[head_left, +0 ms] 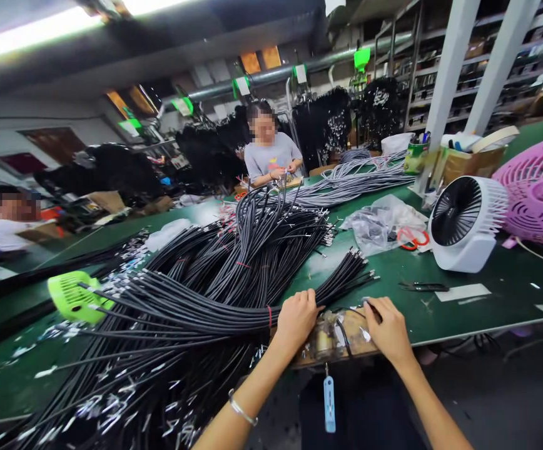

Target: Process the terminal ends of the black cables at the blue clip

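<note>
Below centre, one bundle [215, 312] is tied, loose cables [126, 378] seemingly left untied, a cable [374, 311] pinched in the right hand [388, 328], grip of the left hand [296, 317] unclear.

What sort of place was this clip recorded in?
Probably a cable workshop or small factory: bundles of black cables are heaped on a long green worktable, a co-worker sits across it, and dark bundles that look like more cables hang behind.

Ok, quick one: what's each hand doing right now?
Left hand: curled over the black cables; what its fingers grip is hidden.
Right hand: closed, pinching a small dark piece, too unclear to name.
</note>
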The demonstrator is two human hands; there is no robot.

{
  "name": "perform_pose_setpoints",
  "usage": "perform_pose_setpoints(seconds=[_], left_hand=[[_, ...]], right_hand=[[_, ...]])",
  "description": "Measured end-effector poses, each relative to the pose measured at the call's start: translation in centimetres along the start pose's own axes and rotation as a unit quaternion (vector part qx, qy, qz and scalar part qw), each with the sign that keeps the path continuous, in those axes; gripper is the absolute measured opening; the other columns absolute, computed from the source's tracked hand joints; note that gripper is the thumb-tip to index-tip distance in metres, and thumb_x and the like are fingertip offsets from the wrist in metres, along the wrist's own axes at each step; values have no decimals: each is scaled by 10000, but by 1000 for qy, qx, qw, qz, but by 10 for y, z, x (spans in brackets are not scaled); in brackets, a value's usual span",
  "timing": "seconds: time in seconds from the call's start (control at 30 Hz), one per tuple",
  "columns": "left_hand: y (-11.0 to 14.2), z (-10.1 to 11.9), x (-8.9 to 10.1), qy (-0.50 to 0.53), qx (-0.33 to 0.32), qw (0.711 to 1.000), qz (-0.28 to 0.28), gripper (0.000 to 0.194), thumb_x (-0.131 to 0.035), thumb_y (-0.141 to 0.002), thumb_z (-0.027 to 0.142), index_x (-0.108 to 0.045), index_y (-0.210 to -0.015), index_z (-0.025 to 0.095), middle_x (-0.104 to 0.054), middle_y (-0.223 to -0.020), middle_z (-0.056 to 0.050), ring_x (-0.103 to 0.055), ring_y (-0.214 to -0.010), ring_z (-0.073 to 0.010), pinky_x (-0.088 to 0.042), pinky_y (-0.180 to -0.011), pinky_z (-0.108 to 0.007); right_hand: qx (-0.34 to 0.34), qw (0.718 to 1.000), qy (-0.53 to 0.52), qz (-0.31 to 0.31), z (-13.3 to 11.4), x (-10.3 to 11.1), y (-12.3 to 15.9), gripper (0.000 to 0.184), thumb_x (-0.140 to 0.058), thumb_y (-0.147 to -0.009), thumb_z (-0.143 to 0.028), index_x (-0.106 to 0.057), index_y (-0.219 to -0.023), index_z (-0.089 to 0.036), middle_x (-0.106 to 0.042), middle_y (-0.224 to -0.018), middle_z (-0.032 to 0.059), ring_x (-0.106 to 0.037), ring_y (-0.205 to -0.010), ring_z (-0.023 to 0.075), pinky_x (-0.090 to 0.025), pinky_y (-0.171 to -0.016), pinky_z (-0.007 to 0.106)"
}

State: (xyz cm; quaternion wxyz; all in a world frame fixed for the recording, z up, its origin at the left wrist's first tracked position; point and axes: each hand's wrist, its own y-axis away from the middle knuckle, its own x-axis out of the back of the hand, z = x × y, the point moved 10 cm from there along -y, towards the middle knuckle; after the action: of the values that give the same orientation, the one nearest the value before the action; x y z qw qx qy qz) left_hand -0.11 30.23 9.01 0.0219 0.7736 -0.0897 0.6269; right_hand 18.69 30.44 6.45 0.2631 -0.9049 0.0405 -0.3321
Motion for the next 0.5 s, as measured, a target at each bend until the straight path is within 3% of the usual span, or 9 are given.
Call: perform_pose_setpoints(seconds=[0.13,0.27,0.33,0.5], left_hand=[[3,-6,0,24,32,999,29,420,-442,-912,529,-559,-1060,154,-601,-963,-104,-611,-926,-258,-485,-736,-323],[4,-9,-7,75,54,995,30,440,-478,-903,510,-512,-1195,183,-568,-1066,-97,-579,-1010,-253,-484,-802,-336],[3,-10,-10,84,59,994,23,428,-475,-912,488,-506,-1211,183,-568,-1072,-94,-587,-1004,-237,-483,-810,-326],[-1,-13,-15,83,74,994,13,385,-322,-974,458,-529,-1152,187,-592,-1019,-81,-622,-928,-214,-486,-727,-298]], right_hand=[[-59,989,16,-133,29,-11,-47,263,-528,-883,-265,-658,-1071,-135,-702,-902,94,-643,-786,215,-504,-774,330],[-96,985,32,-137,66,-9,-131,275,-491,-920,-225,-628,-1107,-76,-667,-1051,163,-626,-971,260,-472,-895,406],[-108,979,20,-171,81,-20,-157,276,-544,-920,-275,-602,-1136,-113,-629,-1137,128,-616,-1003,241,-501,-878,418],[-133,963,-49,-229,107,-43,-163,320,-569,-914,-329,-568,-1178,-148,-594,-1187,75,-615,-1004,226,-539,-829,410]])
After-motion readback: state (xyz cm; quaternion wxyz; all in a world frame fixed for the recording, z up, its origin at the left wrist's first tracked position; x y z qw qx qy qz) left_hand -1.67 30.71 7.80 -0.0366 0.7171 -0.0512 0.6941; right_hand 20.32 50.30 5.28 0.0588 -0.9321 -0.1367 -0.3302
